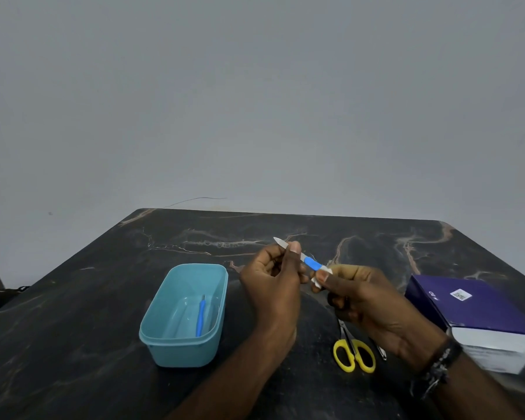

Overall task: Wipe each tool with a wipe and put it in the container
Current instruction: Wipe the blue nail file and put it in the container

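**Nail file held between both hands above the table**

While the nail file is held in the air above the dark marbled table, its metal blade is pinched between the thumb and fingers of the left hand, with the pointed tip projecting up and to the left past the fingertips. The blue handle is exposed in the gap between the two hands. Its lower end is enclosed by a white wipe, which is pinched around it by the thumb and fingers of the right hand. A dark bracelet is worn on the right wrist. To the left of the hands, an open blue container is set on the table, and one blue-handled tool is seen lying inside it. Yellow-handled scissors lie on the table beneath the right hand, with a small metal tool just beside them. A purple box is placed at the right edge.
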